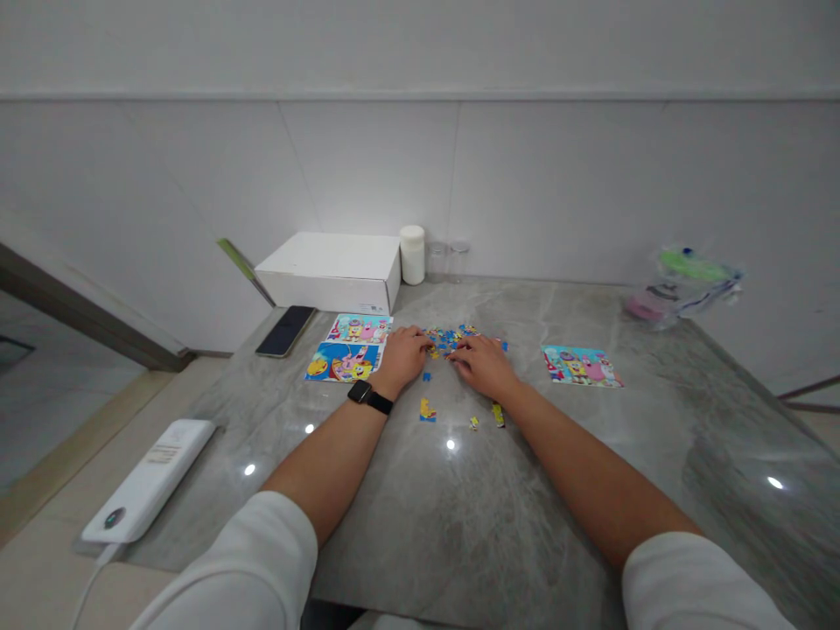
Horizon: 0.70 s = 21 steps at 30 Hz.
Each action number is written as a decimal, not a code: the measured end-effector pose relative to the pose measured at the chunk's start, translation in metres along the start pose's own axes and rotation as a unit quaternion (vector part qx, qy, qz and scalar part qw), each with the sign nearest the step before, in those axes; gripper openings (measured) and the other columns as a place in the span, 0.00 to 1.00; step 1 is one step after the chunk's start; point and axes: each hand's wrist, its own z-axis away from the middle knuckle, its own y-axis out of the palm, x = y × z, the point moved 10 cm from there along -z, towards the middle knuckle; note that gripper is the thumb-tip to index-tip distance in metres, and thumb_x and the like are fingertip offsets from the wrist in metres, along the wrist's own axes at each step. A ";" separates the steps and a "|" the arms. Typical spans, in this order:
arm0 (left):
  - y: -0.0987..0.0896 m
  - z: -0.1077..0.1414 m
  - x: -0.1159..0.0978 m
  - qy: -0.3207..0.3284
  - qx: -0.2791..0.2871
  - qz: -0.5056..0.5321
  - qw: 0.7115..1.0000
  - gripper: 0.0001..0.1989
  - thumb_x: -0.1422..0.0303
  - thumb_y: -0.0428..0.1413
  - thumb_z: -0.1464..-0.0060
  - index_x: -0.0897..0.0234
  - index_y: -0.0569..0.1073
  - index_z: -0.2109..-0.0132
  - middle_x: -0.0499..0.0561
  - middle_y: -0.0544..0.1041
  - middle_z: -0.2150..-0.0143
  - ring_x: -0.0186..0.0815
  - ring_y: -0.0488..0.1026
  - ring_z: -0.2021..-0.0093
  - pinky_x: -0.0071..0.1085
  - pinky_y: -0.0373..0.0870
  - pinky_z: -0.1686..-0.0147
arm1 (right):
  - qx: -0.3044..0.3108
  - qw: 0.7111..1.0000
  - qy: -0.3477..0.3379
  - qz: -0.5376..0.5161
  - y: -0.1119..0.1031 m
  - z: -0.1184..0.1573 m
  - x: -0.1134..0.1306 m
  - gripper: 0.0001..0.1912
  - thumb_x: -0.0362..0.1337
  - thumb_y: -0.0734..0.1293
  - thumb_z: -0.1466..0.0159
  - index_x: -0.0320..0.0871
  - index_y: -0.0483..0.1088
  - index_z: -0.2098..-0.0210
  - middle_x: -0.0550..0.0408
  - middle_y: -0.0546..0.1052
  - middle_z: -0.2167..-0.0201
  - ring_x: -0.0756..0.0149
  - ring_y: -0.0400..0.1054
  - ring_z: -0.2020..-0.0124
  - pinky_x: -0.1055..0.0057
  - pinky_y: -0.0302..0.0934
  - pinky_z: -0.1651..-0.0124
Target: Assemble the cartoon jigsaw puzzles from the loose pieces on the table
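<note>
A pile of small blue and yellow puzzle pieces (450,337) lies on the grey marbled table between my hands. My left hand (405,354), with a black watch on its wrist, touches the pile's left edge, its fingers bent together; what they hold is too small to tell. At the pile's right side my right hand (482,360) has curled fingertips on or beside some pieces. Nearer me lie a joined yellow and blue cluster (428,410), a single blue piece (426,377), a small yellow piece (473,423) and a yellow strip (499,415).
Two cartoon picture cards (345,361) lie left of my left hand, another card (583,367) to the right. Behind stand a white box (328,269), a white bottle (412,255) and clear jars (458,262). A phone (286,331), a white power bank (150,479) and a plastic bag (682,284) lie toward the edges.
</note>
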 end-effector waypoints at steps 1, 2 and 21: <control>-0.001 0.000 0.000 -0.004 -0.002 -0.001 1.000 0.16 0.71 0.53 0.33 0.54 0.84 0.48 0.54 0.79 0.47 0.44 0.73 0.47 0.43 0.68 0.44 | -0.002 1.000 -0.004 -0.003 -0.001 0.002 -0.001 0.13 0.37 0.68 0.29 0.53 0.83 0.50 0.46 0.78 0.46 0.50 0.68 0.44 0.51 0.59 0.39; -0.002 -0.001 0.000 -0.009 -0.004 -0.003 1.000 0.16 0.71 0.53 0.33 0.55 0.84 0.48 0.55 0.79 0.48 0.45 0.73 0.47 0.44 0.68 0.44 | -0.003 1.000 -0.007 -0.007 -0.001 0.003 -0.001 0.12 0.37 0.68 0.30 0.52 0.83 0.51 0.47 0.78 0.46 0.49 0.68 0.44 0.50 0.58 0.39; 0.003 0.002 -0.014 0.032 -0.017 0.026 0.999 0.16 0.64 0.58 0.34 0.52 0.81 0.42 0.55 0.76 0.43 0.48 0.72 0.43 0.46 0.69 0.43 | -0.022 1.000 -0.007 -0.004 0.000 0.000 0.000 0.13 0.39 0.66 0.28 0.50 0.81 0.48 0.47 0.77 0.44 0.51 0.69 0.44 0.52 0.59 0.37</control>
